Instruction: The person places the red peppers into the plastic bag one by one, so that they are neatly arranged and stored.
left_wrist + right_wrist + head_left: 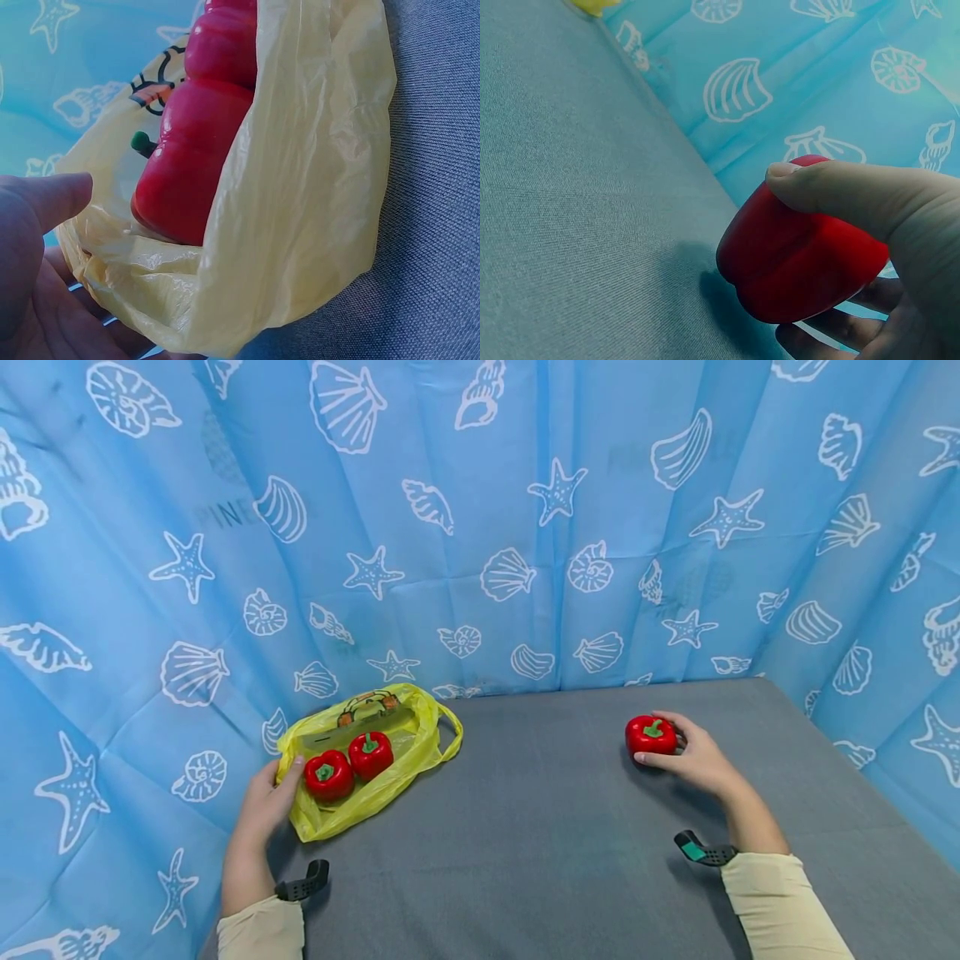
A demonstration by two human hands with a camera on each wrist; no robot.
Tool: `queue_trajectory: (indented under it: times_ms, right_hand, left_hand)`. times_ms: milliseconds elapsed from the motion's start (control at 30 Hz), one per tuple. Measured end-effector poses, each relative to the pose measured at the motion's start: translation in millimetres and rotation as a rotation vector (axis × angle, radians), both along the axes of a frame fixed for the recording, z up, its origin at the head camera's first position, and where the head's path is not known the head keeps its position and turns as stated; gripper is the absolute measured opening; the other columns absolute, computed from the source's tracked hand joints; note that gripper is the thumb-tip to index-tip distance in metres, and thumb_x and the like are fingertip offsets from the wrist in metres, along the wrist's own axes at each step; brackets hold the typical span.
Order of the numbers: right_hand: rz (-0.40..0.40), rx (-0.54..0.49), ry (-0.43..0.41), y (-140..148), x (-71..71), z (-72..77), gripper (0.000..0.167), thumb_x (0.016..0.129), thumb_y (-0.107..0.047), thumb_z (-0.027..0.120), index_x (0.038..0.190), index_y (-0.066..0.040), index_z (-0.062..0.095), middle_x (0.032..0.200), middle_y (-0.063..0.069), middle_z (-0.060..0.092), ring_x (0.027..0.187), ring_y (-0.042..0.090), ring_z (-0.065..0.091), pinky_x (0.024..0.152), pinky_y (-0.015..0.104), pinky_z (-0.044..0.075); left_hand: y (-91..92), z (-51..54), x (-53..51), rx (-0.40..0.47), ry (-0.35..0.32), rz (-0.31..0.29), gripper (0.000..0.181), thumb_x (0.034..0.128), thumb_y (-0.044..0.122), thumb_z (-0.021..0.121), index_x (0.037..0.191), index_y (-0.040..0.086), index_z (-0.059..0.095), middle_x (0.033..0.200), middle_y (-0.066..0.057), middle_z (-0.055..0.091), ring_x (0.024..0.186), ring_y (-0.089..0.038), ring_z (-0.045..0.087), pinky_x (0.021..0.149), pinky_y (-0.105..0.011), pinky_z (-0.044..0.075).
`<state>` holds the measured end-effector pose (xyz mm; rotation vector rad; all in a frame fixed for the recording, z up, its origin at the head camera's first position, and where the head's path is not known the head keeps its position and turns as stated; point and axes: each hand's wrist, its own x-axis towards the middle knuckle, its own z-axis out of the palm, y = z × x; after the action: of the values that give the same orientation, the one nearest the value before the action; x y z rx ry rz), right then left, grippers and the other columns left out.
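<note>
A yellow plastic bag [375,803] lies at the left of the table with its mouth spread. Two red bell peppers with green stems, a nearer one [328,776] and a farther one [371,755], sit inside it. My left hand [267,797] holds the bag's left rim, thumb on the inner side and fingers behind the plastic [300,187]. Over on the right, my right hand [697,758] grips a third red bell pepper [649,735] between thumb and fingers. That pepper [795,255] casts a shadow on the cloth beside it; whether it touches the cloth I cannot tell.
A grey cloth [517,827] covers the table. Behind it and at both sides hangs a blue curtain [480,527] with white shell and starfish prints. The bag's handle loop [456,735] points right. Black bands [303,882] are on both wrists.
</note>
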<state>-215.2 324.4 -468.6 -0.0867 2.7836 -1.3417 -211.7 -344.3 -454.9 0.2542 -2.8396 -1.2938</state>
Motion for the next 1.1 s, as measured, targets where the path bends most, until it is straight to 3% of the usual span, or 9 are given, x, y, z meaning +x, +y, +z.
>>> queue_trajectory:
  times_ms: [1100]
  right_hand:
    - [0.046,-0.019,0.016,-24,0.5,1.6,0.088,0.096,-0.034,0.08,0.163,-0.004,0.032,0.161,0.032,0.037,0.142,0.057,0.041,0.105,0.071,0.048]
  left_hand:
    - [1.2,0.8,0.0,-0.01,-0.033,0.018,0.074,0.1114,0.058,0.039,0.15,-0.004,0.048,0.129,-0.026,0.06,0.105,-0.032,0.061,0.078,-0.032,0.05]
